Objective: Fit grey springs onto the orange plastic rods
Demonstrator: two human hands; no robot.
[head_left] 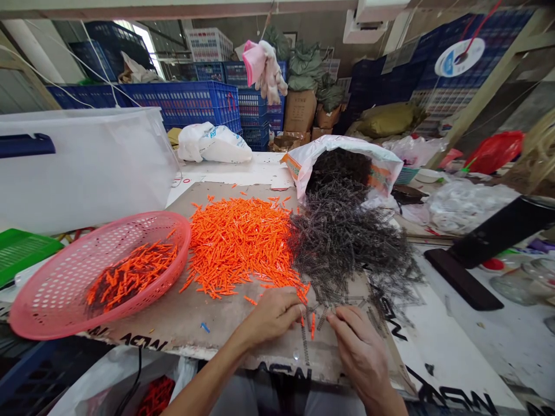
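We find the left hand [277, 313] with thumb and fingers drawn together, and the right hand's [358, 344] fingertips bunched; we cannot tell whether either grips anything. Between them lies one orange piece [313, 327], nearer the left hand, its long axis toward the cardboard's [225, 316] near edge. Toward the far edge, an orange heap [243, 240] adjoins dark springs [347, 242].

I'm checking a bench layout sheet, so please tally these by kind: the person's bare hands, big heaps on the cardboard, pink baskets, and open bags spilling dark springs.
Bare hands: 2 (left hand, right hand)
Heaps: 2 (orange heap, dark spring heap)
Pink basket: 1
White bag: 1
Total: 6
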